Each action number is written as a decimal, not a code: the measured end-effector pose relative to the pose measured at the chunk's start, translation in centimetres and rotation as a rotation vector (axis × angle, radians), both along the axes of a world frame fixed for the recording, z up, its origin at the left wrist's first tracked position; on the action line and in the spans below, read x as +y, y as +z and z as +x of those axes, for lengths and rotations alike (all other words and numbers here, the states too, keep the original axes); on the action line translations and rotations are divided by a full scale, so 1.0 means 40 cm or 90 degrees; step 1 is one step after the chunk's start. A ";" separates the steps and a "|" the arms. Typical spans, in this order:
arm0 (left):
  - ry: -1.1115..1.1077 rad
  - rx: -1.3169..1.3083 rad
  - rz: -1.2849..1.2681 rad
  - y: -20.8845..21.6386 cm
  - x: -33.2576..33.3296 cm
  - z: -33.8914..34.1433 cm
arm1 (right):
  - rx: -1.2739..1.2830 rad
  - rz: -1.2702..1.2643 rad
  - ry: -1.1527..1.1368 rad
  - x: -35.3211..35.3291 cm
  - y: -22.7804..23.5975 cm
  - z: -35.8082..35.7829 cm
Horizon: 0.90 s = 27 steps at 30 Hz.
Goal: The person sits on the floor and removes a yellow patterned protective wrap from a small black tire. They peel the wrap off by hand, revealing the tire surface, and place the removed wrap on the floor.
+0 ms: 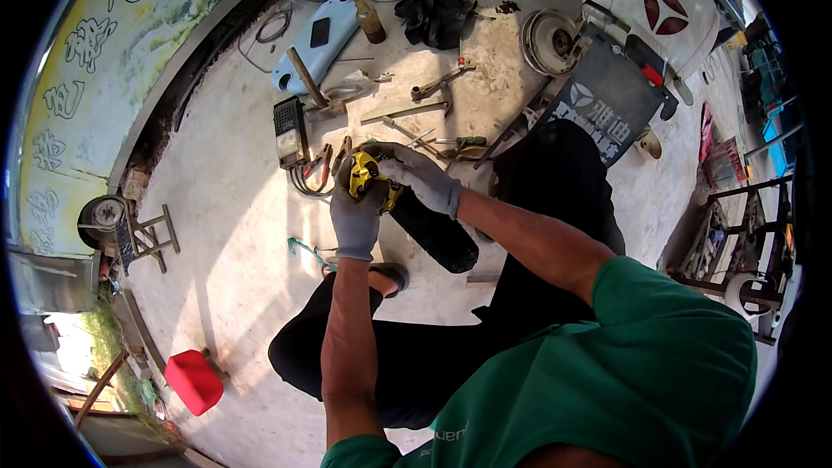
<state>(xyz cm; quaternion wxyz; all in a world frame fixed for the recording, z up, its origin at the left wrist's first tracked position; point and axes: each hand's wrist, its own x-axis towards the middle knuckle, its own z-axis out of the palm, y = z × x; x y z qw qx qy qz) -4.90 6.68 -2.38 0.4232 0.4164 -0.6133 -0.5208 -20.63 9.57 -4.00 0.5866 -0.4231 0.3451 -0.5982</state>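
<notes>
both gloved hands, left hand and right hand, curl fingers tight around a yellow tool, work looking midway, loose wrenches at twelve o'clock.

Bright daylight over my work, sunlit patch on the concrete floor, soft shadows, sharp centre, heavy fisheye bending, black rim.

Left hand and right hand gloved, fingers curled, pressed close together.
</notes>
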 end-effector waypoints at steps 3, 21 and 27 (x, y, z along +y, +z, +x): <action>0.122 0.252 0.229 -0.087 -0.019 0.036 | -0.058 -0.050 -0.138 0.013 0.013 0.000; -0.097 -0.081 0.218 -0.453 0.089 -0.030 | -0.304 0.669 0.127 0.011 -0.300 -0.093; -0.124 -0.036 0.240 -0.543 0.095 0.034 | -0.413 0.579 0.277 0.045 -0.313 -0.052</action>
